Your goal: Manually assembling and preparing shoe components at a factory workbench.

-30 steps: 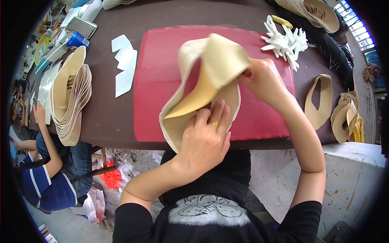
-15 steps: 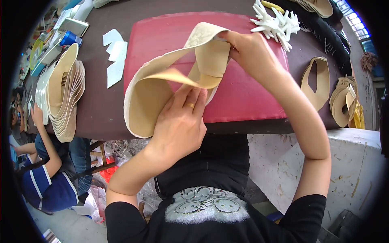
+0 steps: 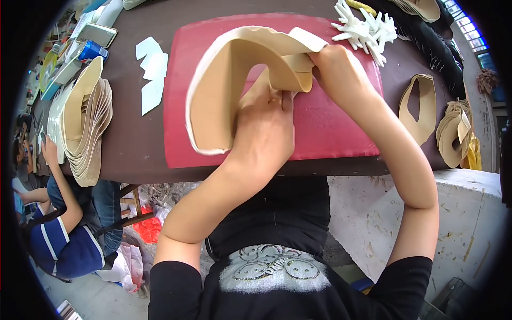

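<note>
A tan leather-like shoe upper (image 3: 216,101) with a pale rough edge curls in an open loop over the red pad (image 3: 336,128) in front of me. My right hand (image 3: 338,66) pinches its far right end, thumb and fingers closed on the edge. Lower on the loop, my left hand (image 3: 264,128) grips the same piece from inside the curl. The fingertips of the left hand are partly hidden behind the folded material.
Left of the pad lie white cut pieces (image 3: 153,85) and a stack of tan uppers (image 3: 90,133). White finger-shaped strips (image 3: 365,32) sit at the far right, with more tan pieces (image 3: 418,114) nearer. A person (image 3: 66,240) sits at the left.
The upper has risen and shifted right, its left side lifting away from the table edge. My left hand has moved up and right into the curl; my right hand has shifted slightly right.
</note>
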The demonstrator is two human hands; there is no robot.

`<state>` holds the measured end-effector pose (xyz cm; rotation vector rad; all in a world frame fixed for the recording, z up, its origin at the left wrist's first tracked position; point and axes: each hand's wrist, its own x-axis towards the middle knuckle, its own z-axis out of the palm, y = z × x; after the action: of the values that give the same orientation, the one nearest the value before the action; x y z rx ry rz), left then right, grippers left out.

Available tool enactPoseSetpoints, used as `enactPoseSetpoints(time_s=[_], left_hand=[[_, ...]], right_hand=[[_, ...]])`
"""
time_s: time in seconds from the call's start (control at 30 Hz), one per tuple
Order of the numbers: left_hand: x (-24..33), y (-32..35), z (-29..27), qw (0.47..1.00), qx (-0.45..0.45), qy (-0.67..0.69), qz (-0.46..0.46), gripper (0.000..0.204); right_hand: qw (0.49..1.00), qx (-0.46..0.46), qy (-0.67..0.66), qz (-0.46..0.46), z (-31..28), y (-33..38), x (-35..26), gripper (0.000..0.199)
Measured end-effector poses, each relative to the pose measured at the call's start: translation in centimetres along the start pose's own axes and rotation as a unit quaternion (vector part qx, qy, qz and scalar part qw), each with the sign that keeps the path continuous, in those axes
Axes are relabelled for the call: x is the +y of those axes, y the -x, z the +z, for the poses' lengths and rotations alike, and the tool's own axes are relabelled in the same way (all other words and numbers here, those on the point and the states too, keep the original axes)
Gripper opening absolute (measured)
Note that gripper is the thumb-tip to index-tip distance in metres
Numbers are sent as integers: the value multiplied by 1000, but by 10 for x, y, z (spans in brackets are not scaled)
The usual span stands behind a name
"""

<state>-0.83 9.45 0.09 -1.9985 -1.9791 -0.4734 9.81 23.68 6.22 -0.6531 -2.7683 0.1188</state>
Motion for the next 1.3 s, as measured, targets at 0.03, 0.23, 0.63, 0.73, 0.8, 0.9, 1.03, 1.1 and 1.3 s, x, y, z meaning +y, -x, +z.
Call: enactPoseSetpoints(time_s=[0.03, 0.23, 0.63, 0.73, 0.8, 0.9, 1.03, 1.1, 1.3], left_hand=[[2, -5, 0, 1000, 9, 4, -3, 41], [-14, -20, -10, 994, -93, 50, -4, 37], [24, -30, 24, 994, 51, -44, -82, 44], [30, -32, 33, 994, 67, -65, -59, 44], [29, -34, 34, 993, 72, -74, -51, 44], [23, -39, 32, 995, 77, 10, -63, 43], [11, -42, 33, 995, 65, 57, -56, 40], [7, -45, 33, 995, 53, 77, -46, 37], [7, -63, 15, 992, 107, 43, -41, 21]], right_hand=[[1000, -1, 1, 10, 3, 3, 1, 19], [985, 62, 139, -78, -3, 11, -42, 21], [979, 110, 151, -82, -2, 2, 22, 16], [974, 119, 192, -26, 5, 10, 24, 19], [971, 122, 205, -8, 4, 12, 24, 20], [978, 102, 183, 8, -4, 12, 19, 19], [980, 98, 173, 17, -2, 12, 19, 19], [980, 101, 171, 22, -1, 12, 20, 19], [977, 122, 175, 23, -7, 6, 23, 13]])
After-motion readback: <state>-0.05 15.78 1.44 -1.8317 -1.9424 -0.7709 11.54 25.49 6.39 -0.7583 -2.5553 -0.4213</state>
